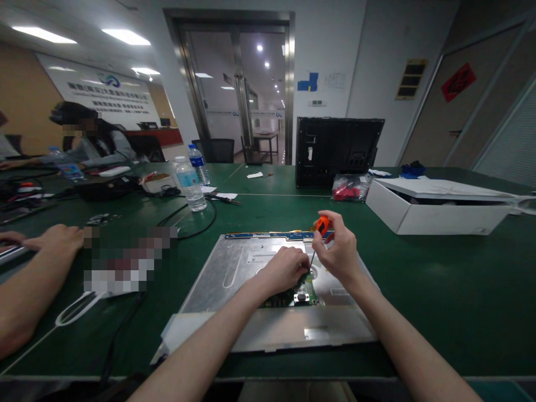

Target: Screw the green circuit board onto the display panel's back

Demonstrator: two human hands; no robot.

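Note:
A flat metal display panel point(205, 290) lies in front of me, with a blue circuit strip point(268, 235) along its far edge. On its middle sits a green circuit board point(310, 290) with a silver connector, partly covered by my left hand and forearm. My right hand point(340, 245) is closed around the orange-and-black handle of a screwdriver point(322, 225), whose shaft points down to the board's far right corner. My left hand point(288, 267) is closed, its fingertips together beside the screwdriver's tip; whatever they pinch is hidden.
A white box point(435, 218) with its lid ajar stands at right. Behind the panel are a black monitor casing point(339, 151), a bag with red contents point(350, 188) and water bottles point(190, 184). Another person's arm point(37, 279) rests at left, near cables; someone sits farther back.

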